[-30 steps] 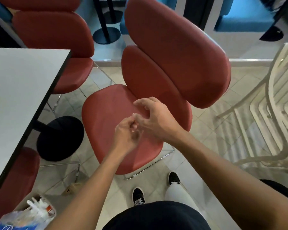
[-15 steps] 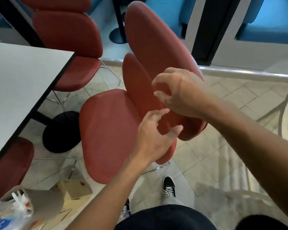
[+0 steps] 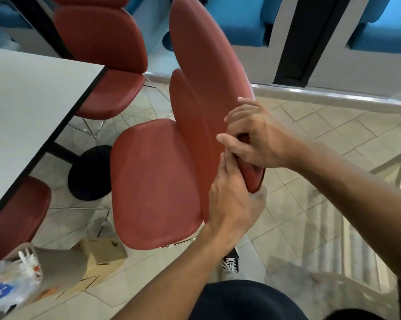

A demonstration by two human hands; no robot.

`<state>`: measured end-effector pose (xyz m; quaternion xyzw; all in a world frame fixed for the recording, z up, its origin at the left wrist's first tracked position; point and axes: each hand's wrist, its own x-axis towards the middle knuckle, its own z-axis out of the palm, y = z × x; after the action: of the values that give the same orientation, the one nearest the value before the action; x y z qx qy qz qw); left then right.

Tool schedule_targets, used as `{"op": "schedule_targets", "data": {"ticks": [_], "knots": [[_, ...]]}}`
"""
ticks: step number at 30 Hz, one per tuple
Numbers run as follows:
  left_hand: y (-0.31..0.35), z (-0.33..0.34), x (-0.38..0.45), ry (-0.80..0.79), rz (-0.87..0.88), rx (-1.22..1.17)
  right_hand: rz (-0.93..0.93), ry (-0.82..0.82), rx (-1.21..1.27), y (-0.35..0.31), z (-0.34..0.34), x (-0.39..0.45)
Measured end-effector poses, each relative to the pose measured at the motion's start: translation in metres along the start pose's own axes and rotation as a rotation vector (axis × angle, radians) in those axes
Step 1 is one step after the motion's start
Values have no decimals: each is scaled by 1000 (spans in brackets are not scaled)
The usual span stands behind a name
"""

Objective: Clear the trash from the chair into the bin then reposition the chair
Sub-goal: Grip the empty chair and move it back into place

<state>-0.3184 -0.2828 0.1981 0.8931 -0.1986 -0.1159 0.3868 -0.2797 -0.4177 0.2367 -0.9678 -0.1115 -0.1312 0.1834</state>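
At the floor's lower left corner sits the bin (image 3: 12, 282), stuffed with plastic trash. The red chair (image 3: 155, 181) stands just right of the surface (image 3: 28, 107) — seat bare. The left hand (image 3: 234, 199) and right hand (image 3: 257, 139) are both clamped on the backrest's near edge.

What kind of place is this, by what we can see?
Probably a fast-food restaurant or canteen: matching red chairs around a white table on a pedestal base, blue booth seats behind, tiled floor.
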Motion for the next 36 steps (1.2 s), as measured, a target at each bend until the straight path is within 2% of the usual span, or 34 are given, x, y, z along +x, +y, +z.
{"op": "schedule_targets", "data": {"ticks": [3, 8, 16, 21, 24, 27, 31, 36], "knots": [[-2, -6, 1, -13, 21, 0, 10, 80, 47, 0, 6, 2], [-10, -23, -8, -48, 8, -35, 24, 113, 31, -14, 13, 3], [-48, -67, -54, -90, -49, -59, 23, 243, -10, -84, 41, -11], [-65, -87, -79, -87, -98, -102, -61, 306, -13, -117, 58, -17], [-61, -84, -82, -82, -131, -83, -177, 229, 74, -106, 51, -16], [-53, -74, -83, -6, -171, -53, -289, 95, 147, -76, 39, -5], [-22, -60, -70, 231, -195, 12, -329, 66, 146, -32, 26, 27], [7, -49, -46, 360, -250, 323, -441, 50, 96, -6, 27, 48]]}}
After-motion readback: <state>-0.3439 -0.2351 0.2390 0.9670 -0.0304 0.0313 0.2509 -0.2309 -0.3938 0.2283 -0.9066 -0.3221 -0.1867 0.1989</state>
